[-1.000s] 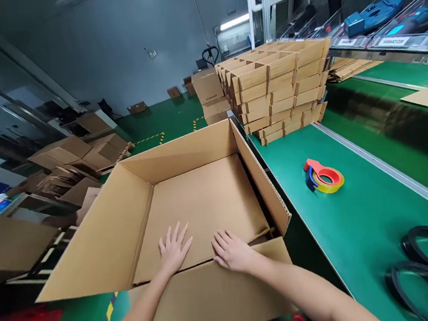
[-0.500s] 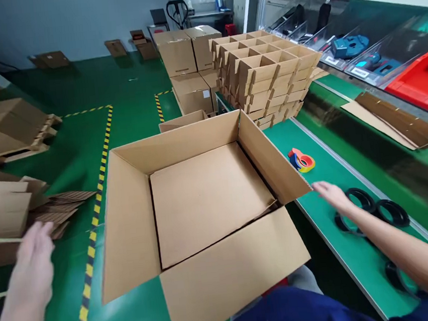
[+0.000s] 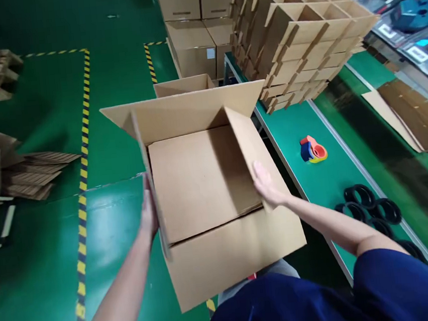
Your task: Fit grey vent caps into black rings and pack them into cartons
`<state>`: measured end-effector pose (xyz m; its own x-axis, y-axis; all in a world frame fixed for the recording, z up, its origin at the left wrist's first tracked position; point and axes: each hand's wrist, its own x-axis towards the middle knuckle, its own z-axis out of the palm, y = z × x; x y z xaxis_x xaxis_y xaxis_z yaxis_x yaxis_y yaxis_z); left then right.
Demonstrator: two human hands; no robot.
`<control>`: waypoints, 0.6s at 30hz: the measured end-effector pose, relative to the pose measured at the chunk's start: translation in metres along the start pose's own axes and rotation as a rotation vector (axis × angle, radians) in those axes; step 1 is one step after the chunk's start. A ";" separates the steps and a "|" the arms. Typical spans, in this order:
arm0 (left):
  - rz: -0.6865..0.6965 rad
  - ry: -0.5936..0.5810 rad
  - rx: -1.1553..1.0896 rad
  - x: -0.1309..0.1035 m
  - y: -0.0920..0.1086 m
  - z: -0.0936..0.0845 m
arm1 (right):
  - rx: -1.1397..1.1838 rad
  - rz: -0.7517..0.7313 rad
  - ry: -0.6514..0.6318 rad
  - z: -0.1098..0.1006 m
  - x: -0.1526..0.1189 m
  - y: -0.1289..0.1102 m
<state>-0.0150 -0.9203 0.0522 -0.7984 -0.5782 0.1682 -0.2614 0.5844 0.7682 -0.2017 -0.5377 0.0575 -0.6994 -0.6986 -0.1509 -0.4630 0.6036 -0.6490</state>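
An opened cardboard box (image 3: 201, 182) stands in front of me, with a flat cardboard sheet at its bottom. Against the outer face of its left flap (image 3: 147, 172), which is tipped up, lies my left hand (image 3: 148, 209), flat and partly hidden by the flap edge. My right hand (image 3: 264, 183) presses with outstretched fingers on the right flap (image 3: 251, 149), which leans in over the opening. The near flap (image 3: 234, 254) slopes outward toward my body, and the far flap (image 3: 194, 109) stands up.
Along the right runs a green workbench (image 3: 292, 148) with a tape dispenser (image 3: 314, 150), several black rolls (image 3: 359, 197) and stacked cardboard dividers (image 3: 301, 46). Closed boxes (image 3: 191, 44) stand behind. Folded cardboard (image 3: 37, 172) lies left, beyond a yellow-black floor line (image 3: 83, 178).
Both hands have come in from the sides onto the box's side flaps. These flaps have swung from leaning outward to tipped up, the right one inward. The view has tilted down.
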 end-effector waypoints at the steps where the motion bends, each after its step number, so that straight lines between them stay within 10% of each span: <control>1: 0.010 -0.061 0.028 -0.007 0.003 0.022 | -0.132 -0.049 -0.061 0.025 0.004 0.003; 4: 0.074 -0.221 0.161 -0.025 0.011 0.088 | -0.426 -0.203 -0.157 0.075 0.015 0.016; 8: 0.162 -0.342 0.434 -0.038 0.004 0.134 | -0.522 -0.495 -0.247 0.078 0.055 0.025; 13: 0.044 -0.171 0.481 -0.049 0.002 0.132 | -0.470 -0.863 -0.360 0.095 0.131 -0.005; 18: -0.297 0.265 0.421 -0.095 -0.003 0.104 | -0.420 -1.084 -0.310 0.117 0.139 -0.015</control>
<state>0.0055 -0.8081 -0.0301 -0.5092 -0.8430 0.1737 -0.6901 0.5204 0.5029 -0.2278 -0.6889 -0.0409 0.2972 -0.9481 0.1129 -0.9107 -0.3170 -0.2649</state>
